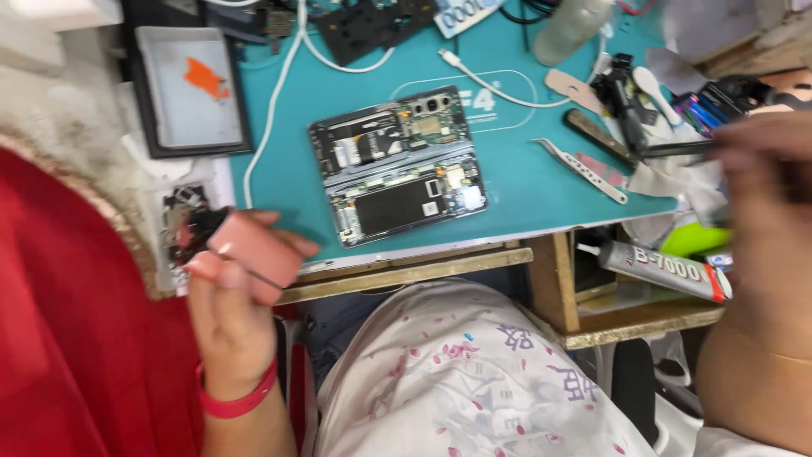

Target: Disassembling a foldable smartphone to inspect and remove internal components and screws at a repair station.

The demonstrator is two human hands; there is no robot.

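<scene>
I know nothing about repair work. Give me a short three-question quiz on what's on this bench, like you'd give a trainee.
1. True or false: the opened phone lies on a teal mat.
2. What does the left hand grip? A) a small black part with a thin tool B) a cup C) a glue tube
3. Which metal tool lies on the mat right of the phone?

Key: 1 true. 2 A; the small black part. 3 the tweezers.

Red wristband (241,401), floral trousers (457,381), possibly pyjamas.
</scene>
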